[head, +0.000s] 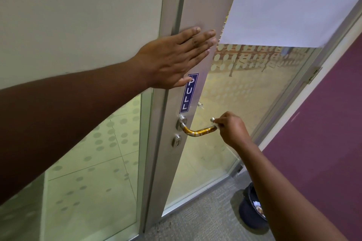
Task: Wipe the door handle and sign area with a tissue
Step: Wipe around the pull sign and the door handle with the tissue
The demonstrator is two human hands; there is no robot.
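The metal lever door handle [197,132] sticks out from the grey door stile [193,6], with its round rose at the left. My right hand [231,130] is closed around the handle's free end. A small white scrap shows at my fingertips [214,122]; I cannot tell if it is the tissue. Just above the handle is the blue vertical PULL sign [187,98]. My left hand [172,58] lies flat and open on the stile above the sign, fingers spread, with the thumb touching the sign's top edge.
A keyhole cylinder [176,141] sits under the handle. The door's glass panel [244,94] carries frosted dots, as does the fixed pane [88,162] at left. A dark bin [251,211] with rubbish stands on the grey carpet by the purple wall [323,133].
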